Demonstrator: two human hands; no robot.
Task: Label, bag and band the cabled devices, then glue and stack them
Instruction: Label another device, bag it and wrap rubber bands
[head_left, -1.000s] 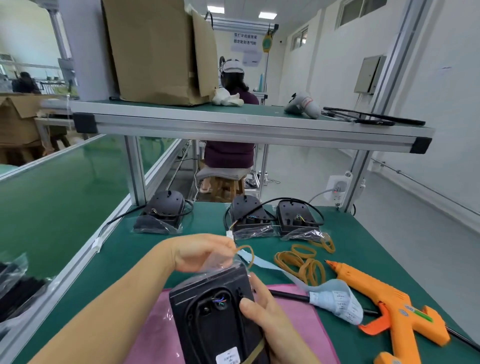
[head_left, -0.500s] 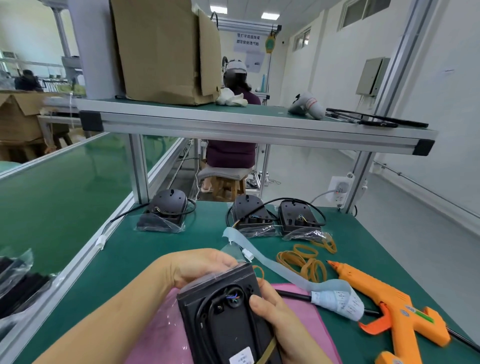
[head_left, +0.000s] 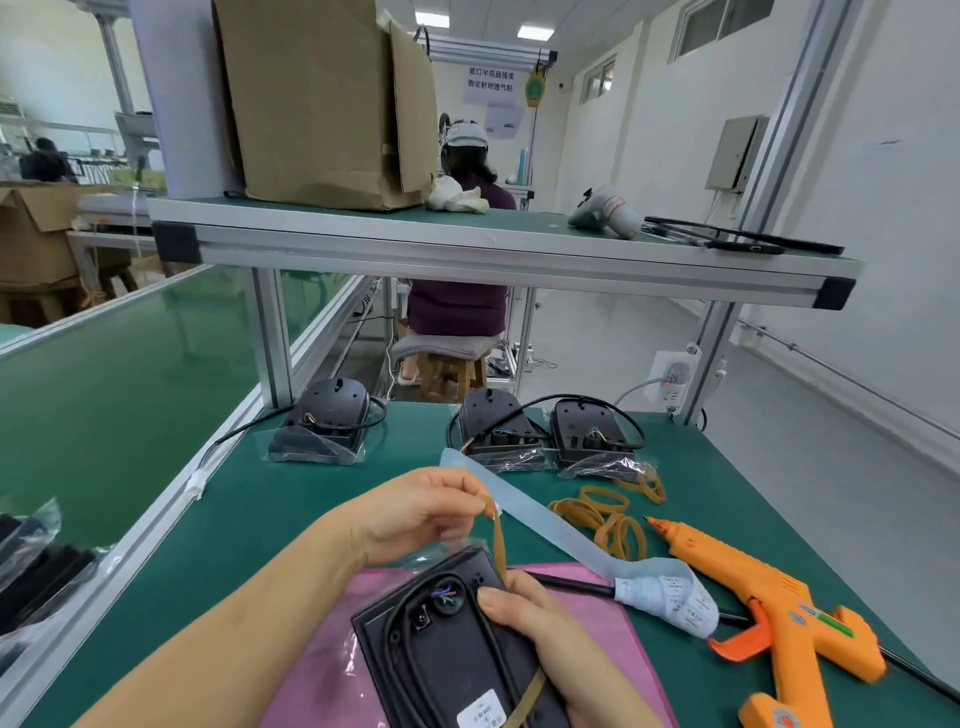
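A black cabled device (head_left: 447, 644) in a clear bag lies over a pink sheet (head_left: 322, 670) at the near edge, back side up with a white label on it. My right hand (head_left: 540, 623) grips the device's right edge, thumb on top. My left hand (head_left: 415, 514) pinches a tan rubber band (head_left: 497, 540) and holds it stretched up from the device's top corner. The band runs down along the device's right side under my right hand. A pale blue label strip (head_left: 545, 525) lies just behind the hands.
An orange glue gun (head_left: 763, 608) lies at the right, with loose rubber bands (head_left: 602, 514) behind it. Three bagged devices (head_left: 519, 431) stand at the table's far side. An upper shelf (head_left: 467, 249) carries a cardboard box (head_left: 322, 104). A conveyor (head_left: 104, 389) runs along the left.
My left hand lifted from the device's top edge and pulled the rubber band upward, stretching it. The device tilted slightly; my right hand kept its grip.
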